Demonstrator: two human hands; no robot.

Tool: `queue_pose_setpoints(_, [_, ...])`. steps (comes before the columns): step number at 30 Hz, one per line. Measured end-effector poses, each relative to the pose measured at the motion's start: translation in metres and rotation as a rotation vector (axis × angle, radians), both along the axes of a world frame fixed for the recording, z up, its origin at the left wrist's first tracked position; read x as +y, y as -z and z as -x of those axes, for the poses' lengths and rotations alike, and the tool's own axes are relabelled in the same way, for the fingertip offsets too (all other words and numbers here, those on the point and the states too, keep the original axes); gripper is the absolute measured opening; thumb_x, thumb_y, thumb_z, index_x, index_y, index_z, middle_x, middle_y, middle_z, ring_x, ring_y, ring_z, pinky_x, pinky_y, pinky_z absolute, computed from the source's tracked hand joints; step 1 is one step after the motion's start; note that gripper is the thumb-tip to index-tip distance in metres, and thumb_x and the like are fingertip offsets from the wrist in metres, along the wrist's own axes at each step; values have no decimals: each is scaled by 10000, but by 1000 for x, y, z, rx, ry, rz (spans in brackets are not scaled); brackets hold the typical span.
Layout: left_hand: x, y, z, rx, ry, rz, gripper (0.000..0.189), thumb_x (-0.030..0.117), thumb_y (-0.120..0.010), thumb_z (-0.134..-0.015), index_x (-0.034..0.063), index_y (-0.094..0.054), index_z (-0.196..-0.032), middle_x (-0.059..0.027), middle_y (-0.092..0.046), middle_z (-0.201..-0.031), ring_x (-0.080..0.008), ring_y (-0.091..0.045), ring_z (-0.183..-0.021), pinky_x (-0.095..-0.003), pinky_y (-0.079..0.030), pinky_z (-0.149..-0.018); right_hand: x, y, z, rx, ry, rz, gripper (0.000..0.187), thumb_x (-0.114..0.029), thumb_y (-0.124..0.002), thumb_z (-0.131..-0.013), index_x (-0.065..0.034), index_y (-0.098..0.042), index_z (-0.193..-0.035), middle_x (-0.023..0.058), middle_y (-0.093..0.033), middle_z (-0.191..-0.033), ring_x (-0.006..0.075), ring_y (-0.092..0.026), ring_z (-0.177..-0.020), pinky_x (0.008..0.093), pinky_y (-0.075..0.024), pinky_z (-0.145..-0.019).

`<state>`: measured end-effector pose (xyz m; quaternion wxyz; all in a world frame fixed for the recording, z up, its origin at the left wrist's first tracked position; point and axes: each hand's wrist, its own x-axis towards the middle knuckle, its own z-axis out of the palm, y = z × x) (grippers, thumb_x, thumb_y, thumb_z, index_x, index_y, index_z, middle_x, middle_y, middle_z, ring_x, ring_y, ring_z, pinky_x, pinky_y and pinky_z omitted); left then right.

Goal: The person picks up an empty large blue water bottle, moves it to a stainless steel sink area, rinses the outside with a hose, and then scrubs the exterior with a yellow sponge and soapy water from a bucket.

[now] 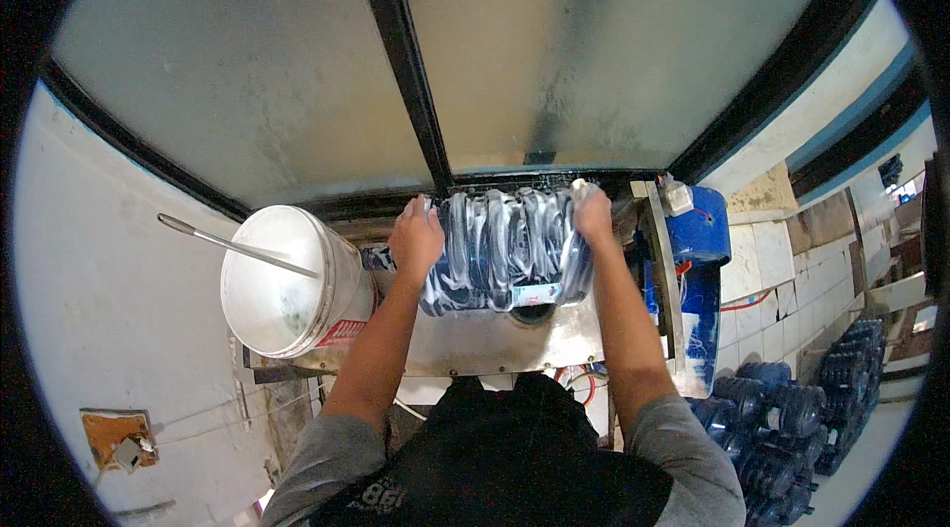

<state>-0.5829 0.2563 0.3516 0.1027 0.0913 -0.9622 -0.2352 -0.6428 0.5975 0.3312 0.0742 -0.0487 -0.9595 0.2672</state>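
Observation:
A large blue-tinted plastic water jug (475,260) lies on its side on a metal bench (445,349), streaked all over with white foam. Its neck points left, and a label (536,295) shows on its near side. My left hand (417,239) grips the jug's shoulder beside the neck. At the base end, on the right, my right hand (593,214) is curled against the jug, foam on its fingers. Something pale shows at those fingertips; foam or a pad, I cannot tell which.
Left of the jug stands a white bucket (236,304) with a metal rod (237,246) leaning in it. A blue plastic container (698,230) is beyond the bench's right end. Several water jugs (779,430) are stacked at lower right. Framed frosted panels (564,44) rise behind the bench.

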Motion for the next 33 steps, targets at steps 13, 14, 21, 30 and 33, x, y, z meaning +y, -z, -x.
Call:
queue_pose_setpoints(13, [16, -7, -85, 171, -84, 16, 505, 209, -563, -974, 16, -486, -1435, -225, -513, -1456, -457, -492, -1301, -498, -424, -1071, -30, -42, 26, -405, 85, -11, 497, -406, -574, -943, 53, -662, -1111, 329, -644, -1183, 482, -614, -1139, 521, -497, -963])
queue_pose_setpoints(14, [25, -11, -82, 185, -47, -7, 503, 194, -562, -976, 7, -481, -1435, -233, -497, -1469, -476, -485, -1299, -511, -408, -1085, 3, -19, 63, -487, -334, -308, 479, -396, -555, -943, 39, -692, -1091, 315, -632, -1233, 464, -607, -1172, 498, -490, -985])
queue_pose_setpoints(21, [32, -4, -104, 203, -177, 35, 506, 158, -570, -971, 8, -470, -1444, -218, -507, -1453, -454, -472, -1315, -499, -391, -1106, -66, -50, 10, -450, -331, -429, 491, -423, -460, -985, -52, -665, -1232, 180, -623, -1352, 415, -562, -1273, 489, -469, -1045])
queue_pose_setpoints(30, [57, 38, -135, 437, -29, -48, 507, 140, -568, -964, -32, -487, -1434, -234, -460, -1504, -461, -398, -1405, -519, -347, -1146, -17, -11, -128, 365, 4, -247, 562, -234, -634, -901, -15, -535, -1409, 194, -524, -1462, 383, -498, -1345, 463, -403, -1127])
queue_pose_setpoints(33, [52, 49, -139, 516, -7, -99, 514, 176, -583, -955, -25, -493, -1419, -237, -470, -1490, -469, -411, -1393, -539, -347, -1138, -18, -2, -141, 443, 20, -229, 530, -154, -626, -882, 2, -548, -1382, 180, -535, -1459, 390, -497, -1343, 446, -390, -1145])
